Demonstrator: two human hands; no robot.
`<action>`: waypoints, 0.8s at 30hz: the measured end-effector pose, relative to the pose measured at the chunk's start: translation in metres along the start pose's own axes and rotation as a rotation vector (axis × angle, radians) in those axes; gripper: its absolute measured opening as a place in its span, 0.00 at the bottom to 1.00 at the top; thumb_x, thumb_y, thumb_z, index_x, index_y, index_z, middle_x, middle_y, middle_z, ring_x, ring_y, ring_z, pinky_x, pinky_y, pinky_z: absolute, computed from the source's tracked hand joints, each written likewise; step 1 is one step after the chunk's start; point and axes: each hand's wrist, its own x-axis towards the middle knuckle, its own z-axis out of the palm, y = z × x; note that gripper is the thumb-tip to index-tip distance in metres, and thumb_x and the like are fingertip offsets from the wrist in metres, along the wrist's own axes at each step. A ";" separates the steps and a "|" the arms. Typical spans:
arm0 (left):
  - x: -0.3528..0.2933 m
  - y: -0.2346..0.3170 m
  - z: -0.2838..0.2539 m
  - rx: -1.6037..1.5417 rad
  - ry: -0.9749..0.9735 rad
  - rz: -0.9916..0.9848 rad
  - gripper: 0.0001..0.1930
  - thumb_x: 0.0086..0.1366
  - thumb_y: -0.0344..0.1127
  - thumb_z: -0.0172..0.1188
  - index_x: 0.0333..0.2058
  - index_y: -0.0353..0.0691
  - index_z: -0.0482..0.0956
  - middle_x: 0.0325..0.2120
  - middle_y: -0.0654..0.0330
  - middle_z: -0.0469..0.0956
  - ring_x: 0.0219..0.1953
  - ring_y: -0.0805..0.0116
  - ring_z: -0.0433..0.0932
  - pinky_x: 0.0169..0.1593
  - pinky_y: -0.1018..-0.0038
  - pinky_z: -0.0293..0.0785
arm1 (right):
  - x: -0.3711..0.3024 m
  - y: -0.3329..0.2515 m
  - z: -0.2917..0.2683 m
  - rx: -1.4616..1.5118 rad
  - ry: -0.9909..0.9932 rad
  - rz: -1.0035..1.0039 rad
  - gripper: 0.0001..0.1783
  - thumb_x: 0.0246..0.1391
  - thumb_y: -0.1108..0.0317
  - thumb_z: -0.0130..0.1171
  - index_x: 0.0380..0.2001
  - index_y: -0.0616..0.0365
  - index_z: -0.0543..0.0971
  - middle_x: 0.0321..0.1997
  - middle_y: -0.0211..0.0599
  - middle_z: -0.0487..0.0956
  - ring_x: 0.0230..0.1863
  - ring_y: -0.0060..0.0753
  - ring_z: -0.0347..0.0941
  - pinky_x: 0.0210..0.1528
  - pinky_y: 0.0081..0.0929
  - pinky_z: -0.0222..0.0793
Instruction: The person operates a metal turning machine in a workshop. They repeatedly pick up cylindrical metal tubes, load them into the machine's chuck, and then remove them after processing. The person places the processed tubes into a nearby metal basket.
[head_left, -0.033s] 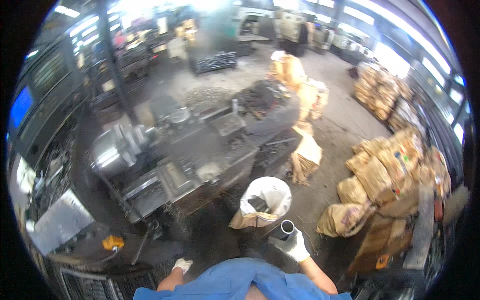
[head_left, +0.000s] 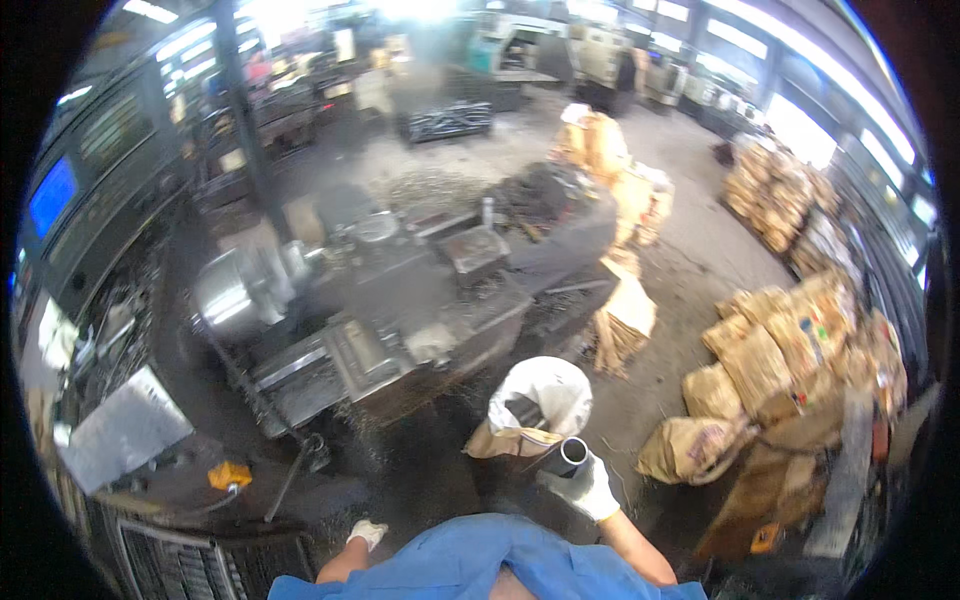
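Observation:
My right hand [head_left: 590, 493], in a white glove, grips a short dark metal tube [head_left: 560, 462] with a bright machined ring at its upper end. The tube is tilted just beside an open woven sack [head_left: 568, 385] with a white inside. Several dark pieces [head_left: 523, 408] lie within the sack. My left hand [head_left: 368, 532], also gloved in white, hangs low near my body. It holds nothing that I can see, and its fingers look loosely apart. Ahead of me to the left stands a lathe with a shiny round chuck [head_left: 235, 295].
Filled sacks [head_left: 750, 360] are piled at the right, with more sacks [head_left: 630, 200] beyond the lathe. A yellow box [head_left: 230, 476] and a metal sheet [head_left: 128, 428] lie at the left. A slatted dark crate [head_left: 215, 560] is at the lower left. Other machines stand far back.
The whole scene has shifted slightly right as the view turned a little left. My right hand keeps the tube beside the sack.

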 end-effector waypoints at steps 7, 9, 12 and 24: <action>-0.031 -0.067 0.058 0.066 0.095 -0.090 0.24 0.68 0.51 0.58 0.55 0.43 0.85 0.56 0.46 0.83 0.59 0.49 0.82 0.62 0.57 0.74 | 0.160 -0.002 0.052 0.175 -0.487 -0.063 0.30 0.42 0.50 0.85 0.44 0.54 0.83 0.42 0.40 0.88 0.42 0.40 0.85 0.47 0.38 0.81; -0.047 -0.054 0.058 -0.674 0.643 -0.523 0.25 0.72 0.48 0.58 0.54 0.31 0.82 0.55 0.41 0.83 0.58 0.44 0.82 0.61 0.58 0.75 | 0.196 -0.013 0.068 0.186 -0.415 -0.265 0.30 0.42 0.53 0.84 0.46 0.54 0.83 0.42 0.39 0.88 0.41 0.40 0.86 0.47 0.38 0.81; -0.075 -0.018 -0.014 -1.027 1.325 -0.929 0.34 0.77 0.54 0.53 0.62 0.23 0.73 0.60 0.33 0.77 0.60 0.38 0.79 0.63 0.58 0.74 | 0.250 -0.026 0.089 0.189 -0.332 -0.441 0.30 0.42 0.53 0.83 0.46 0.53 0.82 0.42 0.41 0.87 0.42 0.41 0.87 0.47 0.39 0.83; -0.168 -0.027 -0.172 -0.515 1.696 -0.780 0.21 0.80 0.43 0.53 0.60 0.31 0.76 0.54 0.38 0.80 0.54 0.37 0.80 0.58 0.55 0.74 | 0.339 -0.081 0.158 0.071 -0.241 -0.584 0.32 0.43 0.53 0.81 0.50 0.53 0.81 0.41 0.44 0.86 0.41 0.50 0.86 0.44 0.41 0.82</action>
